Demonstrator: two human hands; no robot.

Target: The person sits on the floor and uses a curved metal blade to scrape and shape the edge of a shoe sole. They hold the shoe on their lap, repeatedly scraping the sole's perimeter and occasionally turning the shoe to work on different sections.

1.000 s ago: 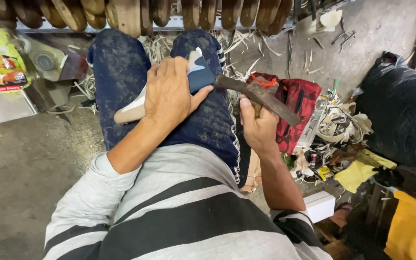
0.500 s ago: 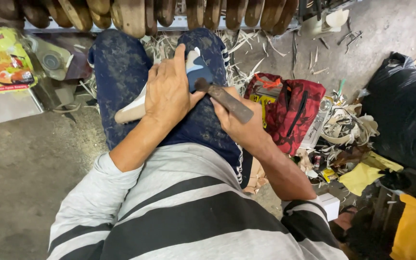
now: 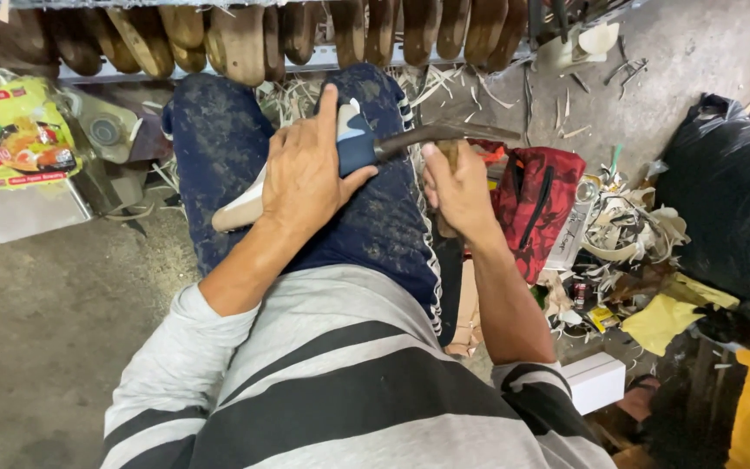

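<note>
Hammer (image 3: 444, 135) swung level — right hand (image 3: 462, 187) fingers clamped on it; left hand (image 3: 305, 174) grips shoe (image 3: 245, 208).

Grey shirt (image 3: 340, 382) with dark stripes, speckled navy trousers (image 3: 219, 148).

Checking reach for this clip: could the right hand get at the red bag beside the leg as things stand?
Probably yes: the red bag lies just beyond the right hand, nothing between, though its fingers are wrapped round a hammer.

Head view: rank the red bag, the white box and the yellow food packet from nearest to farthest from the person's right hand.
From the right hand:
1. Red bag, just to its right.
2. White box, lower right on the floor.
3. Yellow food packet, far left.
</note>
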